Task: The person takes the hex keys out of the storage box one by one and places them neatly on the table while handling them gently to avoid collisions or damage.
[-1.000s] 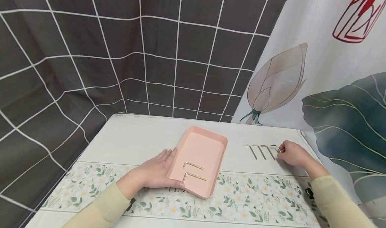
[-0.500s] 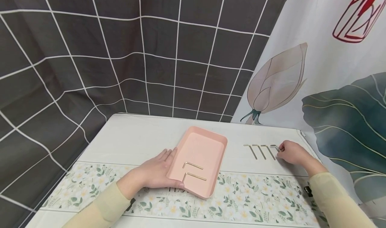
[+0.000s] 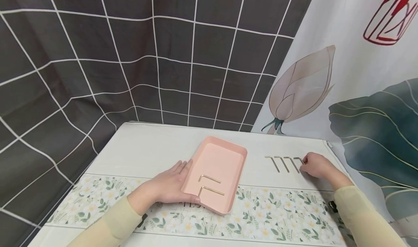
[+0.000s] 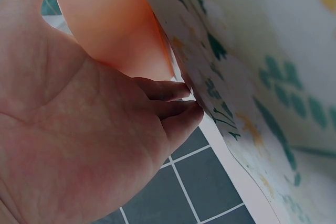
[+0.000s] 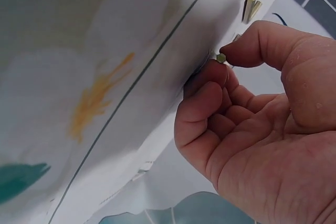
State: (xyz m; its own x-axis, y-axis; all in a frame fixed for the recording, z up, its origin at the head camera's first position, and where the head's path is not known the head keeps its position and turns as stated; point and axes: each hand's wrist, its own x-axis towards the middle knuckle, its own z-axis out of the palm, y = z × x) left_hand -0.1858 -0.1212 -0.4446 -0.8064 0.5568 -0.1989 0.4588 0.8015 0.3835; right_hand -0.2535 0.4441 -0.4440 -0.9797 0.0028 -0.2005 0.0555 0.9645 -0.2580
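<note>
In the head view my right hand (image 3: 316, 165) is at the right end of a row of brass L-shaped hex keys (image 3: 282, 163). Its thumb and index finger pinch the rightmost hex key (image 3: 300, 160), whose six-sided end shows in the right wrist view. The other fingers curl beneath. My left hand (image 3: 171, 185) lies along the left side of a pink tray (image 3: 218, 160), fingers straight against its outer wall and thumb by the near rim. Two hex keys lie in the tray's near half, an upper hex key (image 3: 210, 178) and a lower hex key (image 3: 212, 190).
A white table (image 3: 153, 145) with a floral band (image 3: 261, 210) carries everything. Behind it hangs a dark cloth (image 3: 173, 76) with white grid lines. A white curtain (image 3: 303, 123) with plant prints borders the right side.
The hands, tray and hex keys stay almost where they were. The right fingers shift only slightly on the rightmost hex key, and the head view drifts a little.
</note>
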